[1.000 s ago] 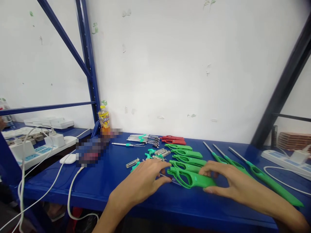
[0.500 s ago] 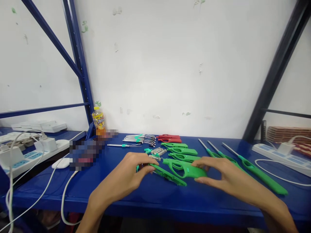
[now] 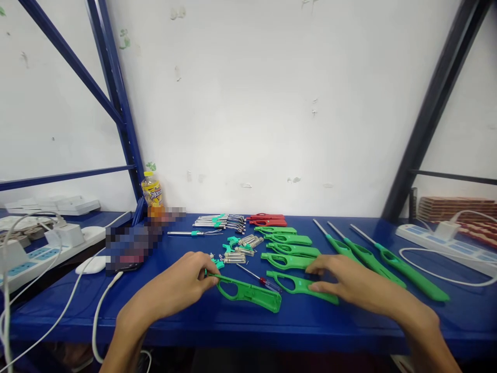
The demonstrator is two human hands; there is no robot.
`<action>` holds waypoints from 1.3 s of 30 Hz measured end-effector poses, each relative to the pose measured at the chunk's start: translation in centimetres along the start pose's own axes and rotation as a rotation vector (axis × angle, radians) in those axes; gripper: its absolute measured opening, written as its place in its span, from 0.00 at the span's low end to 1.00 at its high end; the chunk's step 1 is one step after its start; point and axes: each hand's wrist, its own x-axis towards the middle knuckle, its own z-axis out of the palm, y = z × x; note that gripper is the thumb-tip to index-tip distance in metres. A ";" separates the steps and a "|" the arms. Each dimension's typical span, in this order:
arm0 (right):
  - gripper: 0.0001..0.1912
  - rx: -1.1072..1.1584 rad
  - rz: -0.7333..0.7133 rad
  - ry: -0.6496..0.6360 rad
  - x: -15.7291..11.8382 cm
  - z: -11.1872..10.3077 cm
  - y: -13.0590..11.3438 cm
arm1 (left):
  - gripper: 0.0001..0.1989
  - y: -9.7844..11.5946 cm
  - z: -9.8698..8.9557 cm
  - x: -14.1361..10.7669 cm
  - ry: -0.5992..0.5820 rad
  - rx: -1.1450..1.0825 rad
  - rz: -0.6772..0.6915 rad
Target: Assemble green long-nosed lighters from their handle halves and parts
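My left hand (image 3: 188, 282) pinches the narrow end of a green half shell (image 3: 252, 294), whose hollow inner side faces up. Over the wide end of another green shell (image 3: 293, 284), smooth side up, my right hand (image 3: 336, 280) has thumb and fingers apart; whether it touches the shell is unclear. A screwdriver (image 3: 267, 284) with a red and clear handle lies between the two shells. Behind them are several green shells (image 3: 289, 238) and red shells (image 3: 267, 220). Small metal parts (image 3: 235, 257) and teal pieces (image 3: 231, 243) lie near my left hand.
Metal rods with wires (image 3: 217, 223) lie at the back. Three green lighters with long rods (image 3: 411, 274) are on the right. A yellow-capped bottle (image 3: 152, 194), power strips (image 3: 423, 235) and white cables flank the blue table (image 3: 194, 324).
My left hand has moved left with its shell, now turned hollow side up. The shell by my right hand lies lower on the table, and those fingers have loosened. The screwdriver has come into view.
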 end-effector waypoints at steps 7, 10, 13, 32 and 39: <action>0.17 0.070 -0.155 0.035 -0.1 0.2 -4.4 | 0.09 0.2 0.9 0.3 -0.061 -0.102 0.001; 0.15 0.105 -0.198 -0.021 0.1 1.0 -5.8 | 0.07 0.8 1.2 0.5 -0.088 -0.076 0.025; 0.09 0.099 -0.207 -0.058 0.6 1.7 -6.3 | 0.08 1.2 1.6 0.6 -0.037 -0.039 0.039; 0.08 -0.076 -0.329 0.168 3.0 4.4 -7.1 | 0.16 -10.0 -1.7 11.5 0.097 0.511 -0.070; 0.05 -0.192 -0.305 0.233 3.4 5.4 -7.3 | 0.13 -9.7 -2.1 10.5 0.175 0.579 -0.033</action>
